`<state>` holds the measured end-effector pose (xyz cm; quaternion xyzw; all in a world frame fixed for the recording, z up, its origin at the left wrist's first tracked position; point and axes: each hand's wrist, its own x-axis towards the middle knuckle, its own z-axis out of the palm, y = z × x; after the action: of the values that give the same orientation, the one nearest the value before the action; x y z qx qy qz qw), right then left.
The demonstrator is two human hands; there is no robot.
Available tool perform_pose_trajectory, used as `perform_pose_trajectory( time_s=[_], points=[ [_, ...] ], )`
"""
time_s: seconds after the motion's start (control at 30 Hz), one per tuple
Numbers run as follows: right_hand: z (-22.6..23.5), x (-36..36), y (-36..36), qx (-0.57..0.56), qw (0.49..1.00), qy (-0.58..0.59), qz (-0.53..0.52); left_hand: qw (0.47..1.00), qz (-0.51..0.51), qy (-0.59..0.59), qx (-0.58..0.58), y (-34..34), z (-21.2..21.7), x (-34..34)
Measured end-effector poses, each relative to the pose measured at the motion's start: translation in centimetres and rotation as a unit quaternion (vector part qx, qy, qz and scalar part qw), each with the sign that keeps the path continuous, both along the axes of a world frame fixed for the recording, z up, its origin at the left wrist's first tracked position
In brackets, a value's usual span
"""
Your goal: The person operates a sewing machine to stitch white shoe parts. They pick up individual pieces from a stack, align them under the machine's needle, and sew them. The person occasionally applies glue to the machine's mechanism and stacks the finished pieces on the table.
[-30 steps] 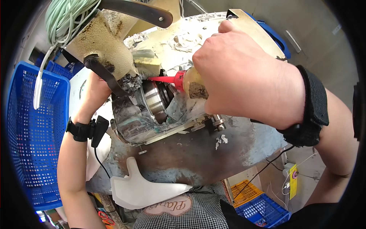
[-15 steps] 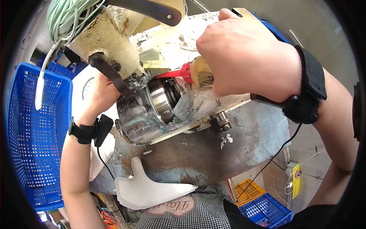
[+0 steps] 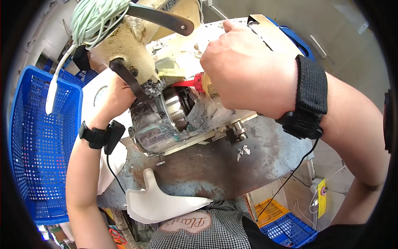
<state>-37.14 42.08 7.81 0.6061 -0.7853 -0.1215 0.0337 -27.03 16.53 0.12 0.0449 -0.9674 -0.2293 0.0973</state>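
My right hand is closed around a squeeze bottle with yellowish contents and a red nozzle. The nozzle points left, its tip at the grimy edge above a shiny metal drum in the machine. My left hand is at the machine's left side, beside a dark curved lever. Its fingers are hidden behind the lever and the beige machine head. A clear, smeared cover surrounds the drum's lower left.
A blue perforated crate stands at left. White cut pieces, one a curved panel, lie at the metal table's near edge. Pale green cord hangs upper left. Orange and blue crates sit below right. Black wrist cables hang down.
The view has shifted slightly. My right hand has come a little left and down, covering more of the bottle; the nozzle tip stays by the drum. My left hand keeps its place at the machine.
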Motion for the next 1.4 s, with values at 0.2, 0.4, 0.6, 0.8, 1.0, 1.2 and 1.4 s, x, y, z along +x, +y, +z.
perform_pose_trajectory(
  time_s=[0.2, 0.4, 0.6, 0.8, 1.0, 1.2, 1.4],
  points=[
    [-1.1, 0.2, -0.2, -0.054, 0.998, 0.023, -0.027, 0.999, -0.01, -0.035, 0.036, 0.6, 0.8, 0.0],
    [-1.2, 0.0, -0.1, -0.02, 0.999, 0.033, -0.039, 0.996, -0.052, 0.057, 0.047, 0.6, -0.1, 0.0],
    [-1.3, 0.0, -0.4, -0.069, 0.997, 0.011, -0.025, 0.995, -0.064, 0.067, 0.038, 0.0, -0.3, -0.1],
    [-1.6, -0.9, 1.0, -0.038, 0.997, -0.036, -0.06, 0.994, -0.063, 0.048, 0.075, -0.2, -0.3, -0.1],
    [-2.3, -2.0, 8.4, -0.188, 0.966, -0.129, -0.12, 0.993, -0.015, 0.04, 0.108, 1.2, 0.3, -0.1],
    [-2.1, -4.7, 17.9, -0.479, 0.742, -0.361, -0.3, 0.985, -0.027, 0.017, 0.17, 0.5, -0.7, -0.2],
    [-10.0, -13.5, 26.0, -0.621, 0.627, -0.307, -0.356, 0.989, 0.002, 0.002, 0.149, 1.1, 0.3, 0.0]
  ],
)
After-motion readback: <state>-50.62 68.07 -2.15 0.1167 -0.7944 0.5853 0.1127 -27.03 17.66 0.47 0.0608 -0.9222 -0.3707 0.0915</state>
